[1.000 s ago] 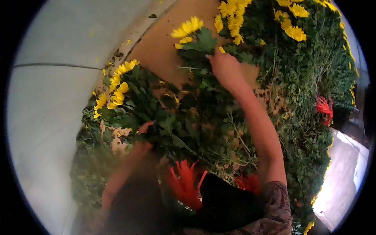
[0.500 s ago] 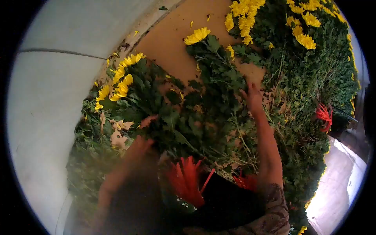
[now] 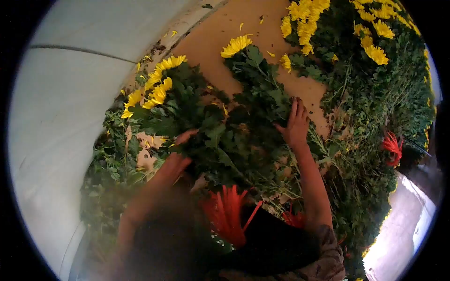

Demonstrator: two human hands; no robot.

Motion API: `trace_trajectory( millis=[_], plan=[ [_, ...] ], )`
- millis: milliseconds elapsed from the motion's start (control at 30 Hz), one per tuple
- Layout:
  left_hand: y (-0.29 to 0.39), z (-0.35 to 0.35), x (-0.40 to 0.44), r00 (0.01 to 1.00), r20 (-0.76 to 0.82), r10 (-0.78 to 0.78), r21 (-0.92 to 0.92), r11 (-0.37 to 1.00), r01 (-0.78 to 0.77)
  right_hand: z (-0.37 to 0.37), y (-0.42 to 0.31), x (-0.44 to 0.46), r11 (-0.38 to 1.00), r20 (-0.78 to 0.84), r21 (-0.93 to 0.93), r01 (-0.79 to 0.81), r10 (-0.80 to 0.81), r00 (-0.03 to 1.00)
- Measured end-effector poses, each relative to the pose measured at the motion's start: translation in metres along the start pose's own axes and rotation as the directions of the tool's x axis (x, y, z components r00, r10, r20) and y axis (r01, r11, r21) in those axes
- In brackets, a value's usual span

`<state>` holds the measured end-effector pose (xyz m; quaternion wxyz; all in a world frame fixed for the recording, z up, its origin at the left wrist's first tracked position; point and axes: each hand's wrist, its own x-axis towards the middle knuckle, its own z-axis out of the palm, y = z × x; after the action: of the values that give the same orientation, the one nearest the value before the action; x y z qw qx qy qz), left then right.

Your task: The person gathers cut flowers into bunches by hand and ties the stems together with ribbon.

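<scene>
My left hand (image 3: 177,161) is at the lower left of the leafy stems, its thumb and fingers around the stem ends of a bunch of yellow flowers (image 3: 158,93). Fingers apart, my right hand (image 3: 296,122) rests against the right side of another leafy stem bunch (image 3: 262,82), which has a yellow bloom (image 3: 236,46) at its top. The leaves of the two bunches meet between my hands. Part of my left hand's fingers is hidden by leaves.
Brown sheeting (image 3: 206,47) lies under the flowers. More yellow flowers (image 3: 307,23) with dense stems lie at the upper right. Red strips (image 3: 227,215) hang near my body, and another red tuft (image 3: 393,147) is at the right. A pale floor (image 3: 61,117) fills the left side.
My right hand has let go of the flower stem it held at the upper middle and moved down to the bunch's side, fingers spread. The bloom now lies on the sheeting. My left hand stays at the stems.
</scene>
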<state>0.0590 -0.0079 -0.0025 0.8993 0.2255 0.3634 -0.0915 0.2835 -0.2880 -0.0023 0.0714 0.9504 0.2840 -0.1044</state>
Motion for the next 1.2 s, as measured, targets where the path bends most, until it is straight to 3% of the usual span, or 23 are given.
trace_trajectory(
  millis=[67,167,233,267,300,367,400,467,500,533,567,633,667,733,767,800,867,933,967,1000,1067,1167,1200],
  plan=[
    [0.002,0.001,-0.001,0.986,-0.045,0.160,0.343,0.929,-0.135,-0.002,-0.006,-0.002,0.999,0.012,-0.038,-0.007,0.008,1.000],
    [-0.002,-0.005,0.004,0.987,0.067,0.144,0.057,0.987,-0.147,-0.003,-0.008,-0.007,0.992,-0.101,-0.092,0.080,-0.090,0.991],
    [0.008,0.002,0.000,0.993,0.065,-0.101,-0.219,0.969,0.113,0.016,0.003,-0.005,0.989,0.038,-0.124,0.084,-0.080,0.996],
    [0.012,0.012,-0.008,0.994,0.058,-0.092,-0.221,0.970,0.103,0.018,0.014,0.000,0.988,0.036,-0.119,0.094,-0.090,0.995],
    [0.013,0.024,-0.019,0.989,0.004,0.148,0.074,0.986,-0.148,0.019,0.028,0.008,0.988,0.085,-0.097,0.119,-0.111,0.990],
    [0.011,0.030,-0.027,0.921,-0.005,0.391,0.374,0.855,-0.361,0.000,0.022,0.021,0.993,0.199,0.078,0.093,-0.107,0.974],
    [0.010,0.025,-0.024,0.923,0.047,0.382,0.378,0.849,-0.370,-0.014,0.017,0.028,0.989,0.195,0.088,0.121,-0.136,0.971],
    [0.007,0.010,-0.006,0.917,0.074,0.391,0.391,0.835,-0.387,-0.037,0.010,0.034,0.936,0.088,0.328,0.128,-0.165,0.982],
    [0.000,-0.002,0.012,0.976,0.048,0.212,0.168,0.961,-0.217,-0.059,-0.001,0.038,0.928,0.087,0.341,0.149,-0.189,0.978],
    [-0.006,-0.012,0.025,0.997,0.070,0.026,-0.069,0.997,-0.021,-0.085,-0.014,0.039,0.914,0.007,0.388,0.117,-0.130,0.992],
    [-0.010,-0.019,0.034,0.998,0.055,0.033,-0.067,0.997,-0.029,-0.106,-0.025,0.035,0.905,-0.031,0.414,0.101,-0.097,0.995],
    [-0.014,-0.021,0.049,0.958,0.270,0.093,-0.244,0.970,-0.025,-0.143,-0.046,0.020,0.838,-0.078,0.540,0.079,-0.044,0.996],
    [-0.011,-0.015,0.054,0.957,0.272,0.100,-0.247,0.969,-0.031,-0.154,-0.056,0.011,0.774,-0.084,0.630,0.071,-0.023,0.996],
    [-0.002,-0.003,0.057,0.959,0.245,0.140,-0.059,0.990,-0.130,-0.147,-0.092,-0.014,0.776,0.199,0.628,-0.061,-0.084,0.977],
    [0.004,0.007,0.050,0.958,0.250,0.144,-0.057,0.989,-0.134,-0.141,-0.112,-0.026,0.802,0.324,0.592,-0.083,-0.142,0.935],
    [0.009,0.021,0.037,0.896,0.273,0.351,0.232,0.879,-0.416,-0.129,-0.122,-0.035,0.833,0.378,0.550,-0.059,-0.185,0.907],
    [0.001,0.028,0.030,0.775,0.367,0.514,0.473,0.614,-0.631,-0.103,-0.132,-0.049,0.857,0.439,0.516,-0.020,-0.244,0.865],
    [-0.020,0.003,0.045,0.768,0.413,0.490,0.252,0.748,-0.614,-0.086,-0.130,-0.057,0.850,0.447,0.526,-0.024,-0.251,0.859],
    [-0.033,-0.012,0.053,0.768,0.428,0.478,0.175,0.789,-0.589,-0.084,-0.127,-0.064,0.853,0.382,0.518,0.063,-0.297,0.875],
    [-0.043,-0.031,0.067,0.742,0.479,0.468,0.513,0.537,-0.670,-0.082,-0.123,-0.065,0.852,0.306,0.499,0.160,-0.346,0.887],
    [-0.033,-0.037,0.067,0.716,0.535,0.448,0.735,0.172,-0.656,-0.078,-0.121,-0.067,0.856,0.269,0.485,0.180,-0.341,0.901],
    [-0.011,-0.039,0.033,0.821,0.542,0.181,0.838,-0.045,-0.544,-0.079,-0.116,-0.065,0.816,0.200,0.545,0.191,-0.348,0.916],
    [-0.003,-0.039,0.017,0.845,0.513,0.151,0.854,0.006,-0.520,-0.080,-0.113,-0.064,0.768,0.157,0.609,0.195,-0.358,0.921]
  ],
)
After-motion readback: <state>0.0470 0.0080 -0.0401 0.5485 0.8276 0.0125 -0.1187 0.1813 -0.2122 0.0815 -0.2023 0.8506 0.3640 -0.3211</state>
